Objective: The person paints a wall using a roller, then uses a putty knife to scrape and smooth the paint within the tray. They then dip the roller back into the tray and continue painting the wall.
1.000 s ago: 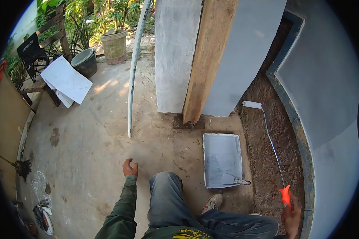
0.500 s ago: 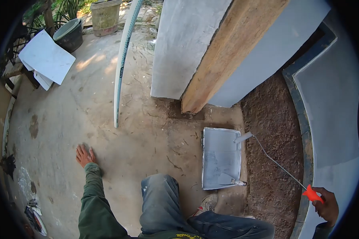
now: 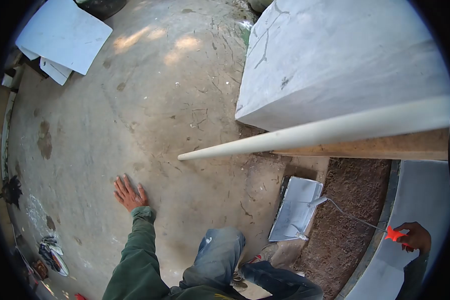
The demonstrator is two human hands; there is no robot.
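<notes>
My left hand [image 3: 130, 194] is over the concrete floor [image 3: 100, 145], palm down with its fingers spread, and holds nothing. At the right, my right hand [image 3: 415, 237] is closed around the red handle of a paint roller [image 3: 355, 218]. A thin wire frame runs left from that handle to the small roller head, which lies on the right rim of a paint tray [image 3: 301, 194]. Inside the lower part of the tray rests a flat scraper [image 3: 293, 233]. The tray looks tilted and holds pale grey paint.
A long pale pole [image 3: 285, 137] crosses in front of a grey-white pillar [image 3: 325, 75] and a wooden post [image 3: 385, 146]. White sheets [image 3: 70, 32] lie at upper left, a dark tub [image 3: 102, 6] behind. Rough brown ground [image 3: 355, 187] borders the grey wall [image 3: 420, 195].
The view has turned and shifted. The pole has swung from near upright to slanting right across the pillar. The tray looks more tilted. My right hand still holds the roller.
</notes>
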